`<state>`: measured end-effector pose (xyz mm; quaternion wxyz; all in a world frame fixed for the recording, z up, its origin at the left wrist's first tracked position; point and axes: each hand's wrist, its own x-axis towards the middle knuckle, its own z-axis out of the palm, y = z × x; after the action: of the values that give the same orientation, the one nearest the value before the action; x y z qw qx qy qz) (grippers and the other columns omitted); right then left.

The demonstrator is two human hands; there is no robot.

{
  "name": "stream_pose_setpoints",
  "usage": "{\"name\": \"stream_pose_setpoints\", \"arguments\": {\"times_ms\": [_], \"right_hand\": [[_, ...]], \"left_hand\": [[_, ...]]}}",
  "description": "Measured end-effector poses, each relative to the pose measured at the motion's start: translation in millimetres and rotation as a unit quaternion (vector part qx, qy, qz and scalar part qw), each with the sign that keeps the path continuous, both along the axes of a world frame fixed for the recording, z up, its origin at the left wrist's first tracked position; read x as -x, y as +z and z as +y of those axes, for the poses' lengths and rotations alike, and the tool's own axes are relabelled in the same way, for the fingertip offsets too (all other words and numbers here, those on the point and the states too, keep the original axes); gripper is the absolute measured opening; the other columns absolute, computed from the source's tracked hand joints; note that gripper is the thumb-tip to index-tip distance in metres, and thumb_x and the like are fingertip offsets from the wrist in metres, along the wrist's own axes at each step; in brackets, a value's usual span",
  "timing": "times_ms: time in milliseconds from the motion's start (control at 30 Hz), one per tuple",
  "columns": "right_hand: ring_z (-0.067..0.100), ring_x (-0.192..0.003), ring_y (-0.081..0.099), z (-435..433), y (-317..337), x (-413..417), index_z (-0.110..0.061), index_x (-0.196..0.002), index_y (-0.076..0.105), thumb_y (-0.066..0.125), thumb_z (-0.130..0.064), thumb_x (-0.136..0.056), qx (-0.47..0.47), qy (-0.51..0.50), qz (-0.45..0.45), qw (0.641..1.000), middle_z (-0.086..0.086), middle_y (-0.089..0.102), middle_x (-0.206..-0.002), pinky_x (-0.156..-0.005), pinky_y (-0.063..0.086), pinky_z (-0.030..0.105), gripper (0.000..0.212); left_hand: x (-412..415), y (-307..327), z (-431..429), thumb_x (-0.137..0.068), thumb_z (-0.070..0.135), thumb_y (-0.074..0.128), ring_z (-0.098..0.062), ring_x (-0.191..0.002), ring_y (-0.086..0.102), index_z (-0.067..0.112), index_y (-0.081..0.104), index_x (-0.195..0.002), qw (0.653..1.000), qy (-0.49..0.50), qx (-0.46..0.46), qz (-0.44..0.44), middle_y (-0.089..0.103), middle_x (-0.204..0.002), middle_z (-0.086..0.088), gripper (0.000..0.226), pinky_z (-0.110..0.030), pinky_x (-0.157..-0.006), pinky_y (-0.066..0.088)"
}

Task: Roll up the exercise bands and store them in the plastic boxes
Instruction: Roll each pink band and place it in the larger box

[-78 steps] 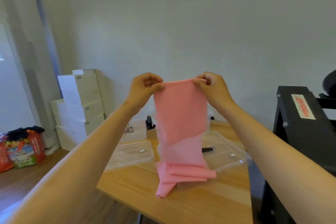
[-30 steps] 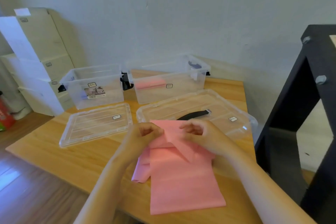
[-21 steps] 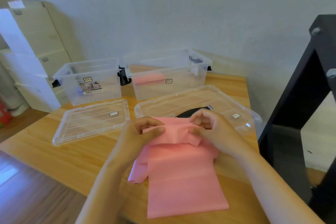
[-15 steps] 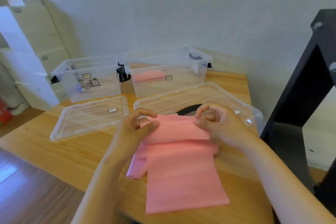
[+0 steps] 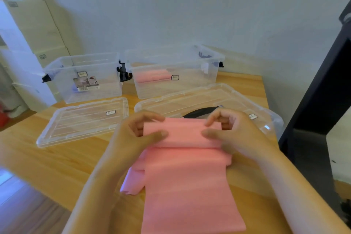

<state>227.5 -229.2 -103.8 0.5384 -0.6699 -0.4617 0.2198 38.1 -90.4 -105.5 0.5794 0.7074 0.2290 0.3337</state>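
We pinch the far end of the pink band (image 5: 186, 176) with both hands. The left hand (image 5: 138, 135) and the right hand (image 5: 235, 133) each have a thumb on top and fingers curled behind the first fold. The band lies flat on the table (image 5: 57, 161), running toward us, with a loose flap bunched under its left edge. That flap could get dragged in and skew the roll. The material looks springy, so a slack grip may let the roll uncoil. The open box (image 5: 171, 89) behind already holds something pink.
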Motion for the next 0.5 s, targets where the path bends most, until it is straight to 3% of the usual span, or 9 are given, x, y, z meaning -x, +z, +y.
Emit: {"name": "stream_pose_setpoints", "arguments": {"times_ms": [67, 133, 233, 400, 500], "right_hand": [[0.006, -0.064, 0.056, 0, -1, -3, -0.019, -0.082, 0.064, 0.077, -0.01, -0.075, -0.022, -0.008, 0.017, 1.0, -0.008, 0.065, -0.069, -0.061, 0.044, 0.027, 0.017], [0.0, -0.049, 0.05, -1, -1, -6, -0.014, -0.092, 0.064, 0.072, -0.007, -0.081, -0.04, -0.005, 0.038, 0.998, -0.008, 0.061, -0.055, -0.049, 0.038, 0.012, 0.016], [-0.002, -0.039, 0.04, 0, 1, -8, -0.008, -0.095, 0.063, 0.065, -0.005, -0.085, -0.056, 0.01, 0.05, 0.997, -0.01, 0.052, -0.042, -0.044, 0.031, 0.007, 0.01], [0.003, -0.068, 0.061, -1, 4, -12, -0.011, -0.087, 0.067, 0.061, -0.009, -0.084, -0.074, 0.038, 0.085, 0.993, -0.011, 0.069, -0.078, -0.063, 0.048, 0.012, 0.007], [0.005, -0.072, 0.061, -3, 4, -13, -0.014, -0.084, 0.069, 0.053, -0.01, -0.09, -0.064, 0.039, 0.111, 0.991, -0.01, 0.068, -0.081, -0.063, 0.049, 0.014, 0.017]], "left_hand": [[-4, -1, 3, -0.059, 0.019, 0.08, -0.014, -0.067, 0.058, 0.025, 0.072, -0.088, 1.0, 0.009, 0.003, 0.011, 0.063, -0.075, -0.005, 0.03, -0.027, -0.064, 0.048], [-7, 0, 5, -0.06, 0.021, 0.078, -0.011, -0.062, 0.06, 0.02, 0.072, -0.09, 1.0, 0.015, 0.009, 0.014, 0.066, -0.069, -0.001, 0.03, -0.021, -0.06, 0.05], [-11, 0, 5, -0.065, 0.022, 0.074, -0.007, -0.06, 0.061, 0.011, 0.071, -0.083, 1.0, 0.007, 0.018, 0.008, 0.069, -0.067, 0.001, 0.021, -0.015, -0.056, 0.049], [-12, -1, 9, -0.076, 0.026, 0.064, -0.004, -0.05, 0.053, 0.007, 0.066, -0.077, 0.999, -0.013, 0.035, 0.003, 0.062, -0.057, 0.003, 0.019, -0.013, -0.05, 0.043], [-10, -2, 11, -0.076, 0.026, 0.063, -0.009, -0.058, 0.056, 0.007, 0.067, -0.08, 0.999, -0.009, 0.041, -0.008, 0.063, -0.063, -0.001, 0.02, -0.016, -0.056, 0.048]]}}
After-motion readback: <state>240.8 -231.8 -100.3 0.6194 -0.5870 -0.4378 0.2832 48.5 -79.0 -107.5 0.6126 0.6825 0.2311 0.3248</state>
